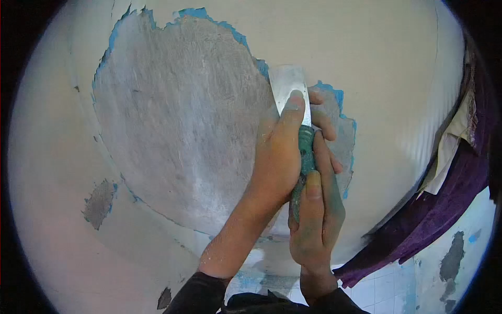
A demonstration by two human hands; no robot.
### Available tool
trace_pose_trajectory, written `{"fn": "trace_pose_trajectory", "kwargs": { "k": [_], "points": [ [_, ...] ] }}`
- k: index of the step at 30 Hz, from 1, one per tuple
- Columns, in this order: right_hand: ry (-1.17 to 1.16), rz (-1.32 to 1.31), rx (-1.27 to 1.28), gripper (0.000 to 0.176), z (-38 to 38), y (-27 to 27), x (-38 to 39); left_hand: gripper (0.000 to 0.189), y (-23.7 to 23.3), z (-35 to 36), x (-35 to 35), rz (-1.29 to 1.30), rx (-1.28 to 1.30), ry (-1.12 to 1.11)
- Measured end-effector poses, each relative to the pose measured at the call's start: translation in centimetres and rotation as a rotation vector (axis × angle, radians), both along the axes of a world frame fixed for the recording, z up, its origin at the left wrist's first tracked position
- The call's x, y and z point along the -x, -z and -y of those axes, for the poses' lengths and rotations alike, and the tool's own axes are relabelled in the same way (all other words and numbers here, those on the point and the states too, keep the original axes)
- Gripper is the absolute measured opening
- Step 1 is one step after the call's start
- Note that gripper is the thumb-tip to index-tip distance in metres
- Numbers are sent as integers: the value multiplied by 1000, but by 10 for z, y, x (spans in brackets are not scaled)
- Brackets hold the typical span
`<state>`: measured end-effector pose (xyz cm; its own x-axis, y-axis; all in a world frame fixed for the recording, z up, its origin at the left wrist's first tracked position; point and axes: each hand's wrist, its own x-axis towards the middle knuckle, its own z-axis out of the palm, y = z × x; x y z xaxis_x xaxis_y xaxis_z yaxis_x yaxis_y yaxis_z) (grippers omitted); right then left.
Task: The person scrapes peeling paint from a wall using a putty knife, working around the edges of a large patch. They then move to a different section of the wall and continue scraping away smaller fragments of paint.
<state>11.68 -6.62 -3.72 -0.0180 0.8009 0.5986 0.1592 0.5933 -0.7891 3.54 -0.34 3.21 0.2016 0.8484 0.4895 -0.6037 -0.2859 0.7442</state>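
Observation:
Both hands grip a putty knife (291, 79) with a wide metal blade and a worn green handle (306, 149). My left hand (282, 136) is closed around the blade's lower part, its thumb pressed along the metal. Lower down, my right hand (316, 209) wraps the handle, thumb on top. The blade's edge overlaps the cream paint (366, 57) just above a bare grey patch (178, 115) of wall. Ragged blue paint edges (230, 31) border this patch, and a smaller grey area (334, 115) shows right of the blade.
Dark purple cloth (418, 225) hangs at the right, with a light cloth piece (449, 141) against it. Small chipped spots (99, 204) mark the wall at lower left. White tiles (376, 288) appear at the bottom, beside another chipped wall area (452, 256).

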Motion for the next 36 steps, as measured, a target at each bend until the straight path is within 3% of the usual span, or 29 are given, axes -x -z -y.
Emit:
{"fn": "trace_pose_trajectory", "kwargs": {
  "k": [2, 5, 7, 15, 18, 21, 24, 27, 30, 36],
  "points": [
    [3, -79, 129, 48, 10, -2, 4, 42, 14, 4, 4, -72, 10, -14],
    [151, -258, -25, 57, 8, 26, 27, 43, 32, 1, 5, -30, 42, 32],
    [23, -198, -65, 56, 5, 7, 15, 42, 24, -1, 3, 27, 22, 68],
    [105, -233, -124, 58, -9, 19, 22, 41, 25, 0, 10, -41, 25, 10],
    [-71, -279, 23, 53, 6, -5, 21, 36, 11, -2, 11, -17, -33, -3],
    [27, -249, -110, 55, 0, 20, 27, 33, 26, 0, 14, -75, 58, -15],
    [51, -207, -206, 57, -8, 20, 27, 33, 24, -3, 15, -46, -13, -5],
    [27, -155, -142, 58, -8, 3, 21, 34, 12, -8, 11, 42, -39, 20],
    [1, -184, -109, 60, -4, 17, 21, 34, 24, -3, 15, -37, -15, 4],
    [-102, -153, -140, 58, -5, -3, 19, 35, 4, -3, 17, -25, -56, -25]
  ]
}}
